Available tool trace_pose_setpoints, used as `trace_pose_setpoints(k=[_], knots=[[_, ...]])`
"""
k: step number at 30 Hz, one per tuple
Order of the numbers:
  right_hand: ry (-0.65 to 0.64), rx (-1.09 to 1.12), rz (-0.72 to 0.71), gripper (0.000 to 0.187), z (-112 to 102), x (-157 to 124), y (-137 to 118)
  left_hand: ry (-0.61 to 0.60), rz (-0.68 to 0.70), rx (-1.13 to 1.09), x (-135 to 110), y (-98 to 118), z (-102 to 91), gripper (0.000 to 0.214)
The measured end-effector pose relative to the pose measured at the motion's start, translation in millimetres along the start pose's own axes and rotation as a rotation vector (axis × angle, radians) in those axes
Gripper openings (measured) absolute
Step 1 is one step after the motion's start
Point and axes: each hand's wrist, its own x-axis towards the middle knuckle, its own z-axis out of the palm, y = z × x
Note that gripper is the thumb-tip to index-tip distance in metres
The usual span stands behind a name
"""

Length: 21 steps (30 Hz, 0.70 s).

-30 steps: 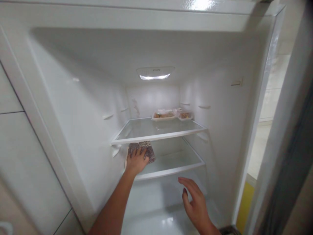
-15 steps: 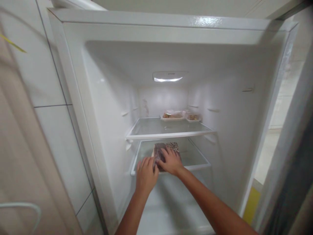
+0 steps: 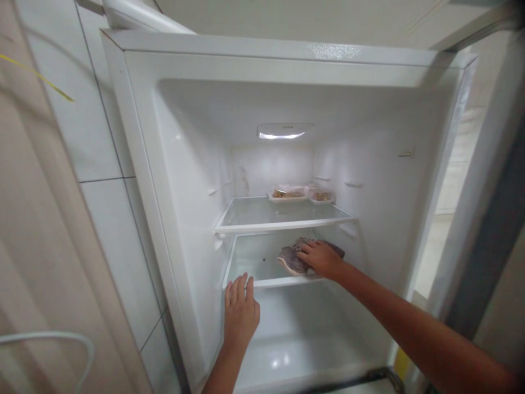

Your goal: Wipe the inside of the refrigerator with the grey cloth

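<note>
I look into an open white fridge. My right hand (image 3: 320,257) rests on top of a wrapped purplish-brown food pack (image 3: 292,260) lying on the right half of the lower glass shelf (image 3: 254,257), its fingers curled over the pack. My left hand (image 3: 241,309) is just below that shelf's front left edge, fingers straight and together, holding nothing. Two small trays of food (image 3: 288,193) stand at the back of the upper glass shelf (image 3: 262,216).
The fridge's left wall (image 3: 186,180) and right wall (image 3: 381,186) close in the shelves. The fridge floor (image 3: 295,350) lies below the hands. Tiled wall (image 3: 102,164) stands at left, the open fridge door (image 3: 484,219) at right.
The pack has gone from the left side of the lower shelf to the right side under my right hand. My left hand has let go and dropped to the shelf's front edge.
</note>
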Motion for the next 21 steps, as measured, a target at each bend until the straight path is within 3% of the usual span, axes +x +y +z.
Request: trace_pose_setpoints(k=[4, 7, 10, 13, 17, 21], knots=[[0.266, -0.180, 0.105, 0.036, -16, -30, -3, -0.031, -0.005, 0.009, 2, 0, -1.3, 0.047], [0.394, -0.125, 0.254, 0.048, -2, -55, 8, -0.040, 0.036, 0.012, 1, -6, -1.6, 0.051], [0.362, -0.065, 0.319, 0.061, 21, -75, 29, -0.054, 0.048, 0.009, 0, -10, -3.0, 0.053], [0.273, -0.079, 0.325, 0.069, 32, -79, 43, -0.085, 0.052, -0.001, 1, -11, -6.4, 0.055], [0.217, -0.122, 0.342, 0.065, 22, -58, 51, -0.101, 0.069, -0.015, 2, -10, -10.7, 0.057], [0.238, -0.009, 0.436, 0.059, 19, -22, 64, -0.092, 0.086, -0.009, 1, -11, -10.5, 0.058]])
